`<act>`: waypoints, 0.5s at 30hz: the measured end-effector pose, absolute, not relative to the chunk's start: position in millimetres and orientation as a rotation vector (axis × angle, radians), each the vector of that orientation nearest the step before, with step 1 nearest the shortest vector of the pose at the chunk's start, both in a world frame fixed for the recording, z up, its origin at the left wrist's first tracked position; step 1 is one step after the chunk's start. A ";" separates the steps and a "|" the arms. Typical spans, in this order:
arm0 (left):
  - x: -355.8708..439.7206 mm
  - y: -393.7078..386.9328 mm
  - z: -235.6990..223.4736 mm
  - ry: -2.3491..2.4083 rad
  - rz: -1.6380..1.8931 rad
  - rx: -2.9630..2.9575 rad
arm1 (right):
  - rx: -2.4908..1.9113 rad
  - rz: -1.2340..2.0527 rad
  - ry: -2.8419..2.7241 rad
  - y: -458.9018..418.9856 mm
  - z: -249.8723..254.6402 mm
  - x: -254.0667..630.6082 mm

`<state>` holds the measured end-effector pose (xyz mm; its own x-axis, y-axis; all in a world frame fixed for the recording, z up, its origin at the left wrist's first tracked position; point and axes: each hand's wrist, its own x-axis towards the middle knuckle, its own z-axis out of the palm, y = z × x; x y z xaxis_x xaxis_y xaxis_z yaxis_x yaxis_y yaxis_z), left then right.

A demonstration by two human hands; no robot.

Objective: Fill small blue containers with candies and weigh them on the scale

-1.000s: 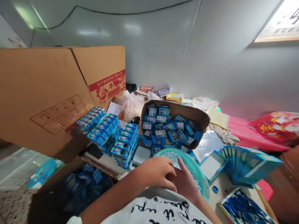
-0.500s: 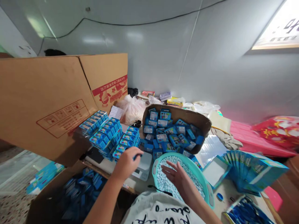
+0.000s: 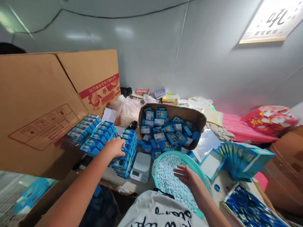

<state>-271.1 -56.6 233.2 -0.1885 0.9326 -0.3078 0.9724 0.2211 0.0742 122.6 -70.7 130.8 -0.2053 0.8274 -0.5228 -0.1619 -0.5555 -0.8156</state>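
Observation:
My left hand reaches over the stacked small blue boxes, its fingers curled down against the tops of the nearer stack. Whatever is between those fingertips is hidden. Round blue discs show on many of the box tops. Over a turquoise basin hangs my right hand, fingers stretched out and holding nothing. Small pale blue pellets fill the basin. A white scale with a small display sits between the box stacks and the basin.
Behind the basin, a brown carton holds many loose blue boxes. A large cardboard box stands at left. At right are fanned blue display cartons and a tray of shiny blue pieces. A clear bag sits behind.
My left hand has moved left from above the scale, where it held a small dark blue piece, onto the box stacks. My right hand stays open over the basin. The view has shifted.

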 end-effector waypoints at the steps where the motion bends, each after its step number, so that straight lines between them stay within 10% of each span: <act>1: -270.8 -52.1 234.8 2.218 -0.256 1.765 | -1.366 1.830 -0.816 -71.8 130.4 122.1; 15: -300.6 -47.4 196.7 2.134 0.156 1.542 | -1.506 1.644 -0.876 -91.9 92.7 119.9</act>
